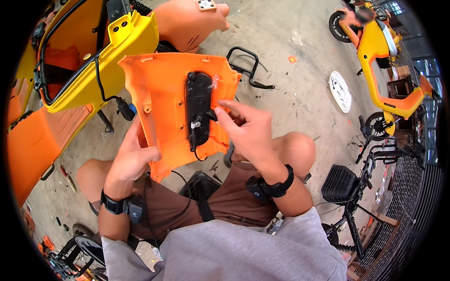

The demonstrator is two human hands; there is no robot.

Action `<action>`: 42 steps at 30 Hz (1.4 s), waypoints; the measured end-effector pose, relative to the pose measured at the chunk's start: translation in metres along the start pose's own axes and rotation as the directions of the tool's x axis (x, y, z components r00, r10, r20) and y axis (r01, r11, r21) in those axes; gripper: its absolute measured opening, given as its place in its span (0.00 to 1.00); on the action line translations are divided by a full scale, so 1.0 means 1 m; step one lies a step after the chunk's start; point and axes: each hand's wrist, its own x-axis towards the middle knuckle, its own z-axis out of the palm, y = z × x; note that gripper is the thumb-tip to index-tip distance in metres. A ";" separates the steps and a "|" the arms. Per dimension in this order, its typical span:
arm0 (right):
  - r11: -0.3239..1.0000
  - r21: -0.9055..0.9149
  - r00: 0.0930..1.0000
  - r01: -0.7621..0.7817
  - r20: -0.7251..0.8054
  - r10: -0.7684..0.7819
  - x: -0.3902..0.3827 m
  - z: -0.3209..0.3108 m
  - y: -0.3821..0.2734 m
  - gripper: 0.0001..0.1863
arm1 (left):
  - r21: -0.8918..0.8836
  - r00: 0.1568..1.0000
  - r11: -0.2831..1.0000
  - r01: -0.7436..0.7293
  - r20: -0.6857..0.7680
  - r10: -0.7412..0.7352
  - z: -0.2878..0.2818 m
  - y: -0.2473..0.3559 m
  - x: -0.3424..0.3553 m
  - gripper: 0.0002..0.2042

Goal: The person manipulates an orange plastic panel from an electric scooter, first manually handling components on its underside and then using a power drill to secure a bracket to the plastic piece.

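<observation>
An orange plastic scooter panel (166,136) is held tilted above my lap, its hollow inner side facing me. My left hand (133,152) grips its lower left edge, thumb on the inside and fingers behind. Fixed in the middle of the panel is a long black light-like unit (199,100), with a small metal clip (195,124) and a black cable near its lower end. At the unit's right side my right hand (246,124) has thumb and forefinger closed around a small black piece (212,114). Its other fingers curl inward, partly hidden.
A yellow scooter body (131,42) with a dangling black cable stands at left. Ahead, a black tubular bracket (253,68) and a white oval plate (340,91) lie on the concrete floor. At right are a yellow scooter (368,61) and a black frame with a basket (344,184).
</observation>
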 end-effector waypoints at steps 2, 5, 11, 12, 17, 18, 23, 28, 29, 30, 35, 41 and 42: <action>1.000 -0.006 1.000 0.005 0.012 -0.005 0.001 0.000 -0.007 0.12 | -0.066 1.000 0.998 -0.023 0.017 0.024 -0.004 -0.009 0.002 0.44; 1.000 -0.010 1.000 0.007 0.020 -0.007 0.000 -0.001 -0.008 0.13 | -0.070 1.000 0.997 -0.021 0.006 0.021 -0.002 -0.007 0.000 0.44; 1.000 -0.028 0.997 -0.012 0.071 0.014 -0.001 -0.003 -0.013 0.16 | 0.004 0.999 1.000 -0.025 0.029 0.025 -0.002 -0.003 -0.002 0.44; 1.000 -0.027 0.997 -0.014 0.076 0.016 -0.001 -0.003 -0.014 0.16 | 0.011 0.999 0.999 -0.030 0.039 0.030 -0.003 -0.003 -0.001 0.44; 1.000 -0.015 0.997 -0.013 0.078 0.014 -0.001 -0.002 -0.013 0.17 | 0.044 0.996 0.998 -0.054 0.077 0.050 -0.005 -0.006 0.001 0.44; 1.000 -0.014 0.997 -0.014 0.075 0.015 -0.002 -0.002 -0.012 0.17 | 0.045 0.995 0.998 -0.053 0.081 0.050 -0.005 -0.007 0.001 0.44; 0.999 -0.042 0.999 -0.018 0.036 0.020 0.000 -0.002 -0.011 0.17 | 0.045 0.997 0.998 -0.043 0.062 0.041 -0.002 -0.003 0.000 0.45; 0.985 -0.115 0.989 0.130 -0.059 -0.137 0.000 0.002 -0.003 0.10 | 0.053 1.000 0.998 0.016 0.020 -0.017 -0.006 -0.008 -0.006 0.46; 0.977 -0.145 0.982 0.158 -0.078 -0.170 0.000 0.002 -0.002 0.08 | 0.059 0.999 0.998 0.035 0.009 -0.035 -0.007 -0.008 -0.005 0.46; 0.967 -0.164 0.974 0.196 -0.084 -0.212 0.003 0.003 -0.004 0.05 | 0.069 1.000 0.997 -0.018 0.018 0.017 -0.006 -0.008 -0.004 0.46; 0.950 -0.184 0.960 0.253 -0.076 -0.270 0.000 0.005 0.001 0.05 | 0.106 1.000 0.994 -0.006 -0.005 0.006 -0.004 -0.007 -0.006 0.46; 0.943 -0.187 0.949 0.274 -0.104 -0.297 0.002 0.007 0.000 0.05 | 0.089 1.000 0.996 -0.018 0.010 0.017 -0.006 -0.005 -0.007 0.46; 0.940 -0.183 0.944 0.287 -0.112 -0.310 0.002 0.008 0.000 0.06 | 0.086 0.999 0.996 -0.038 0.023 0.036 -0.005 -0.006 -0.007 0.46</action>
